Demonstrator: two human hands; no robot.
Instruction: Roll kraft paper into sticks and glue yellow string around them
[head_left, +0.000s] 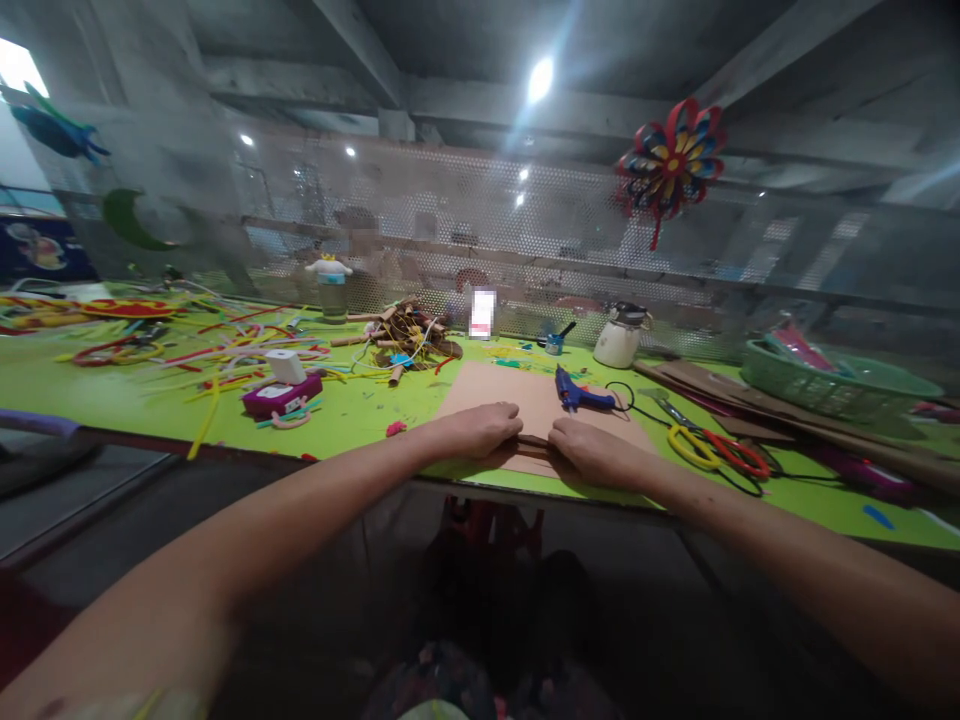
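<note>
My left hand (484, 430) and my right hand (600, 452) face each other over a cardboard sheet (491, 385) at the table's front edge. Between them runs a narrow brown cardboard strip (534, 441), its ends pinched in the closed fingers of both hands. Just beyond my right hand, a blue hot glue gun (585, 396) lies on the sheet with its black cord trailing right. Scissors with yellow and red handles (720, 450) rest to the right of that hand.
On the green table (375, 410), colourful pipe cleaners (217, 350) spread at left near a purple box (281, 396). A pile of brown scraps (412, 335), a white kettle-like jug (619, 338) and a green basket (832, 385) stand farther back. Long cardboard pieces (697, 385) lie at right.
</note>
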